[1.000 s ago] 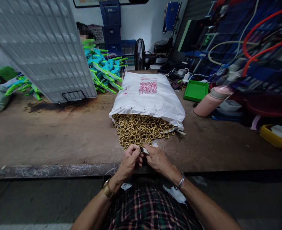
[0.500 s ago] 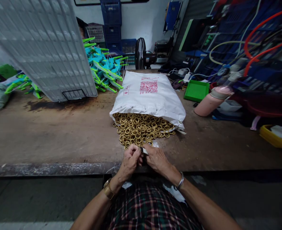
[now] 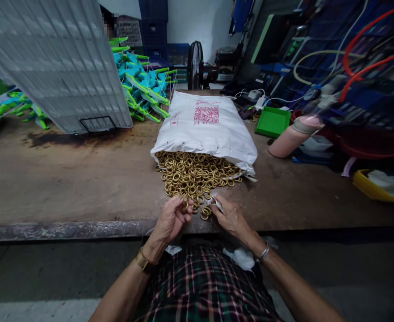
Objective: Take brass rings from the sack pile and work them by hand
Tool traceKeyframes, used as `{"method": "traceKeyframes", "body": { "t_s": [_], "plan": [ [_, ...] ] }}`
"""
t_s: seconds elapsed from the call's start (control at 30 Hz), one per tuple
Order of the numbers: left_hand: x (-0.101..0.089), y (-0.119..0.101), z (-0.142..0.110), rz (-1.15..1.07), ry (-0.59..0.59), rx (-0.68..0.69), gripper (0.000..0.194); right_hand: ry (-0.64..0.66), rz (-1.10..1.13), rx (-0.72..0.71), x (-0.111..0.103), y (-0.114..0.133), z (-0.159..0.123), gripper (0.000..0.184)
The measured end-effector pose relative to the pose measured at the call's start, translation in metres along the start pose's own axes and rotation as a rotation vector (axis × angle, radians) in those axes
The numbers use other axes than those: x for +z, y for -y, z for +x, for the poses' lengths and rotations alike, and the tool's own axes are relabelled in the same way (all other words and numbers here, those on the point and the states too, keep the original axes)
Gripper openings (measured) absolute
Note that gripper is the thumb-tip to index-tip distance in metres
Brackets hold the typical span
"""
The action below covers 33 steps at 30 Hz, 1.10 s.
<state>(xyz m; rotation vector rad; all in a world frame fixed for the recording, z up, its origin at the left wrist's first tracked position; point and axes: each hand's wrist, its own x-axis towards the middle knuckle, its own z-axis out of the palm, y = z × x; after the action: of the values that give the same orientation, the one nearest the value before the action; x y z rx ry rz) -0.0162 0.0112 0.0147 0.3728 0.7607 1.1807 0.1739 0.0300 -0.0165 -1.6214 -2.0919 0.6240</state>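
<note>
A heap of several gold rings (image 3: 193, 175) spills from the open mouth of a white printed sack (image 3: 205, 127) onto the brown workbench (image 3: 66, 179). My left hand (image 3: 172, 219) is at the heap's near edge, its fingers curled round a gold ring. My right hand (image 3: 228, 217) is a little apart from it, pinching a small whitish piece (image 3: 217, 204) between thumb and fingers. A few loose rings (image 3: 204, 213) lie on the bench between both hands.
A slanted white ribbed panel (image 3: 56, 67) leans at the back left. Green and blue plastic parts (image 3: 141, 89) are piled behind it, near another person. A fan (image 3: 194, 71), a green tray (image 3: 272, 121), a pink bottle (image 3: 292, 136) and a yellow tub (image 3: 379, 190) stand at right.
My hands were pressed together over one small piece; now they have drawn apart, the left keeping a ring and the right the whitish piece. The view has tipped slightly downward.
</note>
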Motion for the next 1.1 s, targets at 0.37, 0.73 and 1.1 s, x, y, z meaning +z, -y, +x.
{"method": "traceKeyframes", "body": {
  "t_s": [0.37, 0.73, 1.1],
  "plan": [
    [-0.008, 0.007, 0.001, -0.143, 0.006, -0.213, 0.021, 0.042, -0.095, -0.058, 0.009, 0.007, -0.004, 0.014],
    [0.0, 0.027, -0.003, 0.012, -0.029, -0.266, 0.029, -0.009, -0.129, -0.042, 0.013, 0.001, -0.005, 0.014],
    [0.01, 0.035, -0.004, 0.48, -0.088, -0.06, 0.036, -0.122, 0.148, -0.183, 0.009, 0.018, -0.004, 0.01]
  ]
}}
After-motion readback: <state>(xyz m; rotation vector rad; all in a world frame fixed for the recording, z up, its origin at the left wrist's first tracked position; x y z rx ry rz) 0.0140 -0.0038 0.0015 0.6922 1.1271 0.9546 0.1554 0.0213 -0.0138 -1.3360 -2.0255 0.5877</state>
